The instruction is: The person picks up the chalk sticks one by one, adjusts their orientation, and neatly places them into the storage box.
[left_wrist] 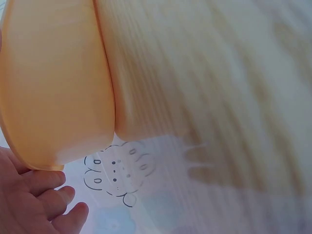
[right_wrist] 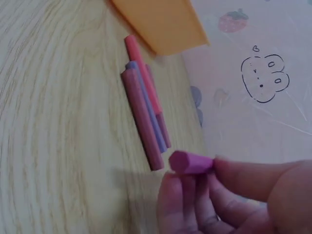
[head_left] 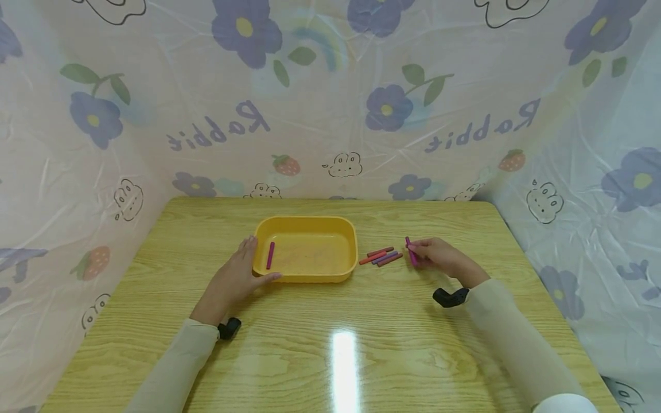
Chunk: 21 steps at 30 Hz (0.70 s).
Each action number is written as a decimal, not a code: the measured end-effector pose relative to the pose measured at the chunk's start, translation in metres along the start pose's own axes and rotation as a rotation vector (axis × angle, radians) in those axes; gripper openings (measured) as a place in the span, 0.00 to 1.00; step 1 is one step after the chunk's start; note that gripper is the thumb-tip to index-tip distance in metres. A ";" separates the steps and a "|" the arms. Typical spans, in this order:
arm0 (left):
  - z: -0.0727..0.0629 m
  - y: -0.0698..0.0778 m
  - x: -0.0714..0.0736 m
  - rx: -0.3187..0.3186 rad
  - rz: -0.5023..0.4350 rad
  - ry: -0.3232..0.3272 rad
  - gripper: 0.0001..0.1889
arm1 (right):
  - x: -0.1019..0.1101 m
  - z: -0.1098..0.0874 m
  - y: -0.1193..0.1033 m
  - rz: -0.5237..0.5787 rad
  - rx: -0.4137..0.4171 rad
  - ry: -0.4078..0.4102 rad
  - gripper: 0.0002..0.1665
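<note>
My right hand (head_left: 443, 258) pinches a magenta crayon (right_wrist: 191, 163) between thumb and fingers, at the right of a small group of crayons. In the right wrist view the flat six-sided end of the crayon points away from the thumb. My left hand (head_left: 232, 281) rests at the left front corner of a yellow tray (head_left: 304, 277). Its fingers lie along the left side and its thumb on the front rim. Inside the tray, near its left wall, one magenta crayon (head_left: 271, 256) lies lengthwise.
Between tray and right hand lie several crayons: a red one (right_wrist: 143, 75), a purple one (right_wrist: 148, 109) and brownish ones, the nearest a brownish-red crayon (right_wrist: 141, 117). The wooden table (head_left: 289, 344) ends at a patterned sheet (head_left: 320, 120) at the back and sides.
</note>
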<state>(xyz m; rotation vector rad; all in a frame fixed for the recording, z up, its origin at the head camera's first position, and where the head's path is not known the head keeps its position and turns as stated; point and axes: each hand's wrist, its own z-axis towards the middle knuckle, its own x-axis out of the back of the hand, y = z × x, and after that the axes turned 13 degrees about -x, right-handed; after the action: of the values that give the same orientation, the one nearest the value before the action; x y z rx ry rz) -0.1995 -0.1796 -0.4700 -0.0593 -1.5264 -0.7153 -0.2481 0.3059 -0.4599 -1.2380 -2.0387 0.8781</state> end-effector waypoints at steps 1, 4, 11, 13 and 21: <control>0.000 0.000 0.000 0.001 -0.001 -0.002 0.63 | 0.000 -0.001 -0.001 0.036 0.006 -0.022 0.28; 0.000 -0.001 -0.001 -0.002 0.001 -0.002 0.63 | -0.001 -0.003 -0.003 0.173 0.010 -0.082 0.26; 0.000 -0.001 -0.001 -0.007 -0.002 0.001 0.62 | -0.002 -0.008 -0.010 0.395 0.046 -0.230 0.14; 0.000 -0.001 -0.001 -0.007 -0.002 -0.002 0.62 | -0.003 -0.008 -0.012 0.444 0.056 -0.263 0.15; -0.001 0.000 0.000 -0.012 -0.001 0.002 0.62 | -0.010 -0.010 -0.017 0.537 0.050 -0.286 0.15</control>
<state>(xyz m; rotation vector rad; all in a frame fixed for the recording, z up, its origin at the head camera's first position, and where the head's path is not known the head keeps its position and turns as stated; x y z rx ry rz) -0.1991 -0.1800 -0.4700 -0.0669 -1.5209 -0.7251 -0.2457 0.2934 -0.4424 -1.7542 -1.8974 1.4124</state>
